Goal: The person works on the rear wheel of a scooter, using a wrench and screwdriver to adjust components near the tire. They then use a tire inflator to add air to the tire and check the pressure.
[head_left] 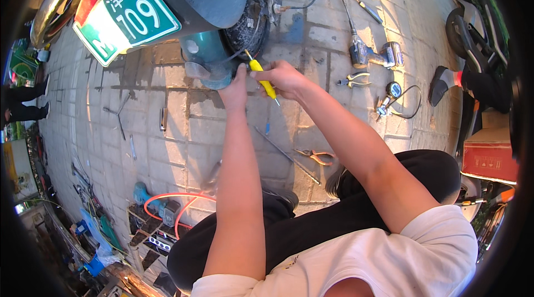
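My right hand [283,77] grips a yellow-handled screwdriver [261,78], its handle end pointing up toward the black rear tyre [247,27] of a scooter. My left hand [236,88] reaches under the scooter's rear and presses against a teal-grey metal part [207,57] below the mudguard; its fingers are partly hidden. A green and white number plate [125,16] hangs at the upper left. I am crouching on grey paving bricks, my knees in black trousers below.
Tools lie on the paving: a cordless driver [370,52], pliers [353,80], a pressure gauge with hose [389,96], orange-handled pliers [317,156], a long rod [286,155], a cross wrench [118,113]. Another scooter [473,35] and a red box [489,158] stand right.
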Available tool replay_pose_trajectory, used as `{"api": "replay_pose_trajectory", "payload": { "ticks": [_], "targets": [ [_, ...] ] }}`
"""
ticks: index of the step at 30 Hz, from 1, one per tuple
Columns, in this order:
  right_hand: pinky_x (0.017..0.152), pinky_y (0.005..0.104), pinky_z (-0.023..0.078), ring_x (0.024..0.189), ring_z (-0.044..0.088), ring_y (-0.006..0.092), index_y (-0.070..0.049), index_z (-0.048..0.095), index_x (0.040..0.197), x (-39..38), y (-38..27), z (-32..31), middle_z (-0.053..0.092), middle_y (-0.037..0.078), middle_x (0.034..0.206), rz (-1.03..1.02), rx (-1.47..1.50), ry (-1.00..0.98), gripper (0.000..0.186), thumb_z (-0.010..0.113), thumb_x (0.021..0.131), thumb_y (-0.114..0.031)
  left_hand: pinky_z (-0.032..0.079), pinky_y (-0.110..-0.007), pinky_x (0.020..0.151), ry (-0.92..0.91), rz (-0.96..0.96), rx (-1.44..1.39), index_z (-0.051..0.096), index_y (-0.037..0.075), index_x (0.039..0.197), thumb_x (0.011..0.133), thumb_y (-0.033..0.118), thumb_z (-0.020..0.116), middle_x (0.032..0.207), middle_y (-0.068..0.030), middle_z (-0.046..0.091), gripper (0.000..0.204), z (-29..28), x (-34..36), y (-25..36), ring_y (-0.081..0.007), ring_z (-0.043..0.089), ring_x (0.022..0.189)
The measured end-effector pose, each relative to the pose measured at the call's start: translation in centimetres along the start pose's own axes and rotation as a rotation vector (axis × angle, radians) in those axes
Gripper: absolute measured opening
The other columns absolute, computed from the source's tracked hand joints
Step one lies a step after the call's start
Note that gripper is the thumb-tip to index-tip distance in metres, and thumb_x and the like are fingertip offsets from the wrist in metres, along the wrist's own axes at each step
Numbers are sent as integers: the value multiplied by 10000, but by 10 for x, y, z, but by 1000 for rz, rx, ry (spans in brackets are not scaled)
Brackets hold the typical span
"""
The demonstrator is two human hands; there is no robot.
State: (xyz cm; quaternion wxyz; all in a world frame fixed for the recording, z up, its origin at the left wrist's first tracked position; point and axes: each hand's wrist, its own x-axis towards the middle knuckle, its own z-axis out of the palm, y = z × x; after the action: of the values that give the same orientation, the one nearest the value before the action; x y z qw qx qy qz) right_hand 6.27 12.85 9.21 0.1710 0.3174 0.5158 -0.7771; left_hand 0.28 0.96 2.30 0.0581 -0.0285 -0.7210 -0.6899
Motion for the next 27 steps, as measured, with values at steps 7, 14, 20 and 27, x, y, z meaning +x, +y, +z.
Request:
{"api": "replay_pose_trajectory", "payload": {
  "ticks": [7,14,20,27],
  "targets": [
    [669,384,551,747,638,206,49,499,1157,-21,9,-12,632,104,894,103,194,-171,393,623,916,-234,403,-242,543,-65,-866,-506,600,65,956,893,303,669,765,-10,551,255,2,-41,32,-93,503,619],
    [566,330,513,628,591,182,58,566,1010,-18,33,-3,615,119,821,-81,-42,52,254,624,895,-160,470,-288,664,-307,-823,-495,570,6,1022,905,298,654,847,-48,590,325,5,-19,22,-149,573,763],
    [557,314,480,659,583,156,11,575,926,-27,39,-14,605,89,801,13,449,-172,223,686,854,-168,498,-313,726,-418,-835,-706,557,5,1134,957,249,572,963,-100,619,301,-6,-22,27,-206,599,858],
    [624,330,487,697,578,161,-9,559,1029,-19,38,-10,599,79,857,-27,17,-45,296,642,901,-263,520,-309,763,-383,-781,-562,525,31,1212,972,293,535,1064,-109,624,356,5,-24,19,-232,594,1046]
  ]
}}
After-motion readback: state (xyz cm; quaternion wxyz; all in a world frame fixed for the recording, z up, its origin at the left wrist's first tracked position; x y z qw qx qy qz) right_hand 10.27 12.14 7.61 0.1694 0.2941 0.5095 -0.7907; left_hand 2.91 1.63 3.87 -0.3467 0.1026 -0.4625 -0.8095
